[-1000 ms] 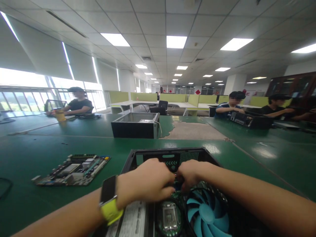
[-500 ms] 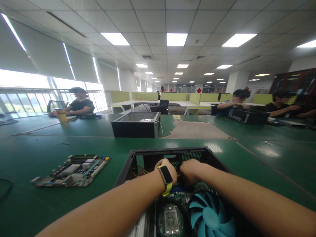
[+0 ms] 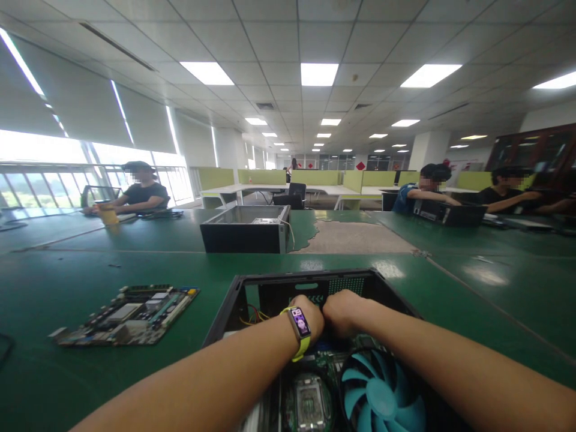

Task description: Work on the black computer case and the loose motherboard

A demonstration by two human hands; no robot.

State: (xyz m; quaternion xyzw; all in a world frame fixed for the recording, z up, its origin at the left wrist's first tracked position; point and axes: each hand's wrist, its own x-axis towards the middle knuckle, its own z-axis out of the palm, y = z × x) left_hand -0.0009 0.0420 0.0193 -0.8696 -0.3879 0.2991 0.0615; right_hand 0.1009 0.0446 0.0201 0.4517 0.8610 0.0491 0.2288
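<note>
An open black computer case lies on the green table right in front of me. Inside it I see a motherboard with a bare CPU socket and a blue cooling fan. Both my hands reach deep into the far end of the case, side by side and touching. My left hand is bent down behind its wrist, which wears a yellow-strapped watch; its fingers are hidden. My right hand shows curled knuckles, and its fingertips point down out of sight. Red and yellow wires run beside the left hand.
A loose motherboard lies on the table to the left. Another open case stands farther back. One person sits at the far left by a yellow cup, two others at the far right with a case.
My left hand has pushed forward and down into the case, so the watch now faces up and the fingers are hidden. The right hand has barely moved.
</note>
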